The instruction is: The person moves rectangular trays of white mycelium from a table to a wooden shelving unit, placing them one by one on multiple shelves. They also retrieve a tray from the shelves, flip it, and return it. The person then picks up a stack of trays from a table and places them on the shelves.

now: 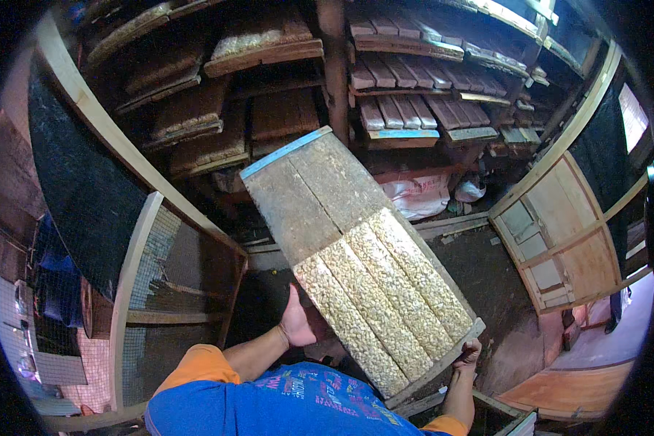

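Observation:
A long wooden board (298, 196) with a blue far edge slants across the middle in front of me. Long blocks of pale, bean-like pieces, resembling tempeh (378, 305), lie side by side on its near half. The far half is bare grey wood with a seam down it. My left hand (298, 320) supports the board at its left side, thumb up, its other fingers partly hidden beneath. At the near right corner, the fingers of my right hand (469, 356) are curled around the end strip.
Racks ahead carry boards of wrapped blocks (400, 112) and wider slabs (261, 40), around a dark post (332, 65). Mesh-covered wooden frames (142, 283) stand at left, a panelled door (559, 225) at right. A white sack (419, 196) lies under the racks.

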A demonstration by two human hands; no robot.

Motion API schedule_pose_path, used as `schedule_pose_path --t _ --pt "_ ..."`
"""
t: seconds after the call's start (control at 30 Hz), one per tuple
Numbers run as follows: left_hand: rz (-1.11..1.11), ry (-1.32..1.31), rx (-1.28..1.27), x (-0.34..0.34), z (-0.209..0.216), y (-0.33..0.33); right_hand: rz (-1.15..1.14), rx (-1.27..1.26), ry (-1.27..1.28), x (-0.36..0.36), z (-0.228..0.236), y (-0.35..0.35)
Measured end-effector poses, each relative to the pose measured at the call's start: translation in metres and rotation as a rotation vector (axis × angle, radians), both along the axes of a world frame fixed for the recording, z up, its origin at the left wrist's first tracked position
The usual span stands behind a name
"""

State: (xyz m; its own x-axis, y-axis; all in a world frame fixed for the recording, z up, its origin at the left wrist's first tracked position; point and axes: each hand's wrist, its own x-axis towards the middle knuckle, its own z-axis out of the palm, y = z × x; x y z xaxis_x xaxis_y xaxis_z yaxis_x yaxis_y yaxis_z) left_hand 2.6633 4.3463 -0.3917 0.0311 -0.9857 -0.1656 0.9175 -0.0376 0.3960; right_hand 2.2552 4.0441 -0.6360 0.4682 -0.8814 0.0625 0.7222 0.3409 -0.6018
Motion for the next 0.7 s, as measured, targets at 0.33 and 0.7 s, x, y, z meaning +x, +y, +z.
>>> schedule_pose_path --t 0.33,0.7 --pt "0.144 -0.193 -0.044 -0.009 0.021 0.007 0.070 0.082 -0.037 0.058 0.075 0.013" --pt "0.261 -0.267 -0.057 -0.023 0.040 0.000 0.120 0.075 -0.093 0.067 0.102 0.006"
